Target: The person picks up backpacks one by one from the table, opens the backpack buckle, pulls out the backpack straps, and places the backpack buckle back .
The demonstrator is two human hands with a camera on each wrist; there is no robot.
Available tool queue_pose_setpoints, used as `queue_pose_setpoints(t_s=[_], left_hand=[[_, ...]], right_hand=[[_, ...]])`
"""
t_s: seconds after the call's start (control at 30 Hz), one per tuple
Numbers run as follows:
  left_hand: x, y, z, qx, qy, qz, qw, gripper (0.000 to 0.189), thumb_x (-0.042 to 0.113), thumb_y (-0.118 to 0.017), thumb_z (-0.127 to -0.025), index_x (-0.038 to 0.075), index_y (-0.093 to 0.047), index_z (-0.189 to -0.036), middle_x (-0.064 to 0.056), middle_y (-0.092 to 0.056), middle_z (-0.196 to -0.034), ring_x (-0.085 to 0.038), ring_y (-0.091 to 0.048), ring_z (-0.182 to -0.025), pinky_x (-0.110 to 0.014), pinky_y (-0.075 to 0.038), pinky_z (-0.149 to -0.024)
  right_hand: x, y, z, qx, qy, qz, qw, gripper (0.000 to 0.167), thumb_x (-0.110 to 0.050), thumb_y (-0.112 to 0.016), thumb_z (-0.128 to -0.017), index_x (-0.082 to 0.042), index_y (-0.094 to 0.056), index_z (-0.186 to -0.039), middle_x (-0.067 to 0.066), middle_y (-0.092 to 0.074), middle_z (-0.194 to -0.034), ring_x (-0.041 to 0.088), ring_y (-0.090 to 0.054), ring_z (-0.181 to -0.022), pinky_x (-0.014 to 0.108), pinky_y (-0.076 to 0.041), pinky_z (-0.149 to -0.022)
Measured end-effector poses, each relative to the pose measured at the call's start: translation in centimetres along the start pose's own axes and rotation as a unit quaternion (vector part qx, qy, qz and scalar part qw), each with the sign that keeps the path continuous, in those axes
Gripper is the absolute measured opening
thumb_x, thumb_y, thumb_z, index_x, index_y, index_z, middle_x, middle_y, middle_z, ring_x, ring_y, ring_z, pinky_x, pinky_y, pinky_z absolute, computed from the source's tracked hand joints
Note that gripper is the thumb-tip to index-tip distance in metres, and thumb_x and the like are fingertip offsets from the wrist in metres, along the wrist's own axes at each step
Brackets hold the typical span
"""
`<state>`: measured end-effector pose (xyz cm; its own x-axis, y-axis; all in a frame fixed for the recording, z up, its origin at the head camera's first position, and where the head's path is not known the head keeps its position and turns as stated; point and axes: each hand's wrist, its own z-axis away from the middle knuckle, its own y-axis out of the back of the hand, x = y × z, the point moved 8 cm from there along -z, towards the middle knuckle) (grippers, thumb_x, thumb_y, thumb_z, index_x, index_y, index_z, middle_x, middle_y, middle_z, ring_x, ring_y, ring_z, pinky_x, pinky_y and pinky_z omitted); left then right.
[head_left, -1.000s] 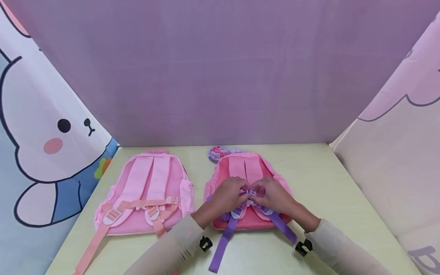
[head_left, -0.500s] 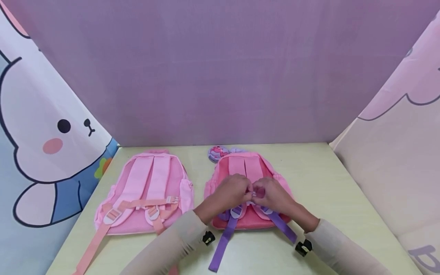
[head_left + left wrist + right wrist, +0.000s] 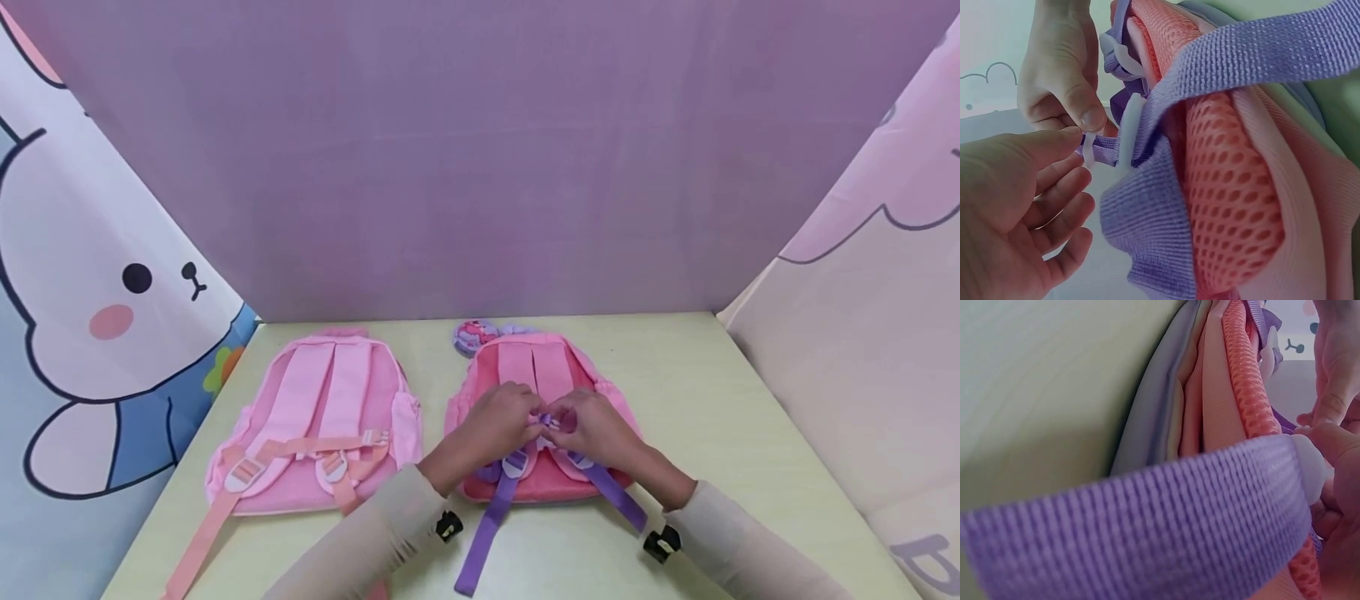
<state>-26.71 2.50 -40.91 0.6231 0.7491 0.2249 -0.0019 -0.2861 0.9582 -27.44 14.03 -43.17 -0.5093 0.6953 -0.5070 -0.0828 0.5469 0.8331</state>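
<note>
A coral-pink backpack (image 3: 491, 371) lies with its shoulder straps facing up. Over its middle, my left hand (image 3: 491, 423) and right hand (image 3: 600, 425) meet fingertip to fingertip. Between them they pinch a narrow purple strap (image 3: 1107, 151), which carries a small white plastic slider (image 3: 1089, 149). In the left wrist view, the left thumb and forefinger are at the slider, while the other fingers are loosely bent. Wide purple webbing (image 3: 1147, 525) with a white adjuster buckle (image 3: 1311, 467) crosses the right wrist view. Most of the right hand's fingertips are hidden there.
To the left lies a light pink backpack (image 3: 300, 392) with peach straps (image 3: 198, 542) trailing toward the table's front. A round patterned purse (image 3: 475, 336) sits behind the coral backpack. Two purple strap ends (image 3: 483, 546) hang over the pale table (image 3: 712, 375). A purple panel (image 3: 480, 167) stands behind.
My left hand shifted slightly up and toward the right hand, then drew back down-left, so the purple strap shows between the fingertips again. The right hand has hardly moved.
</note>
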Motion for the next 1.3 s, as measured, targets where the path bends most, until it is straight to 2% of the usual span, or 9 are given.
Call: queue_pose_setpoints(t_s=[0.37,0.67,0.8,1.0,1.13,1.3], left_hand=[[-0.1,-0.2,0.0,0.015,0.001,-0.015,0.9998,0.023,0.034,-0.075,-0.092,0.019,-0.079,-0.109,0.005,-0.075,-0.095,-0.009,-0.059,-0.085,-0.024,-0.052,-0.083],[-0.3,-0.5,-0.1,0.001,0.003,-0.017,0.9999,0.025,0.038,-0.078,-0.090,0.018,-0.077,-0.105,0.005,-0.072,-0.094,-0.009,-0.058,-0.085,-0.023,-0.052,-0.081],[-0.1,-0.3,-0.4,-0.004,-0.006,-0.022,0.9997,0.022,0.036,-0.078,-0.088,0.018,-0.077,-0.100,0.007,-0.070,-0.090,-0.009,-0.057,-0.085,-0.022,-0.051,-0.080],[1.1,0.6,-0.8,-0.003,-0.033,-0.044,0.9985,0.017,0.032,-0.075,-0.088,0.016,-0.073,-0.091,0.006,-0.063,-0.080,-0.009,-0.052,-0.076,-0.021,-0.046,-0.071],[1.2,0.7,-0.7,-0.012,-0.030,-0.038,0.9988,0.021,0.034,-0.074,-0.090,0.014,-0.071,-0.098,0.005,-0.065,-0.087,-0.010,-0.055,-0.080,-0.020,-0.050,-0.076],[0.3,0.1,-0.3,-0.021,-0.010,-0.014,0.9996,0.031,0.040,-0.076,-0.091,0.016,-0.072,-0.109,0.005,-0.068,-0.097,-0.008,-0.057,-0.088,-0.021,-0.053,-0.084]], right_hand=[[-0.2,0.0,0.0,0.002,0.001,0.003,1.0000,0.022,-0.022,-0.088,-0.079,-0.010,-0.074,-0.092,-0.004,-0.066,-0.081,0.010,-0.056,-0.079,0.019,-0.051,-0.066],[-0.3,-0.1,0.0,-0.005,0.007,0.010,0.9999,0.022,-0.021,-0.088,-0.079,-0.012,-0.074,-0.093,-0.006,-0.067,-0.082,0.008,-0.056,-0.080,0.020,-0.051,-0.068],[-0.5,-0.1,0.1,-0.010,0.016,0.013,0.9997,0.022,-0.019,-0.088,-0.079,-0.012,-0.075,-0.095,-0.006,-0.068,-0.083,0.008,-0.056,-0.081,0.021,-0.051,-0.069],[-0.7,0.0,0.2,-0.004,0.031,0.026,0.9992,0.020,-0.016,-0.086,-0.077,-0.011,-0.074,-0.093,-0.006,-0.068,-0.083,0.009,-0.056,-0.083,0.023,-0.052,-0.072],[-0.7,0.1,0.2,0.002,0.043,0.022,0.9989,0.020,-0.015,-0.086,-0.077,-0.012,-0.073,-0.091,-0.005,-0.068,-0.081,0.009,-0.056,-0.080,0.022,-0.051,-0.071],[-0.9,0.0,0.1,0.007,0.069,0.013,0.9975,0.018,-0.020,-0.087,-0.080,-0.015,-0.073,-0.089,-0.009,-0.066,-0.077,0.010,-0.056,-0.076,0.022,-0.048,-0.070]])
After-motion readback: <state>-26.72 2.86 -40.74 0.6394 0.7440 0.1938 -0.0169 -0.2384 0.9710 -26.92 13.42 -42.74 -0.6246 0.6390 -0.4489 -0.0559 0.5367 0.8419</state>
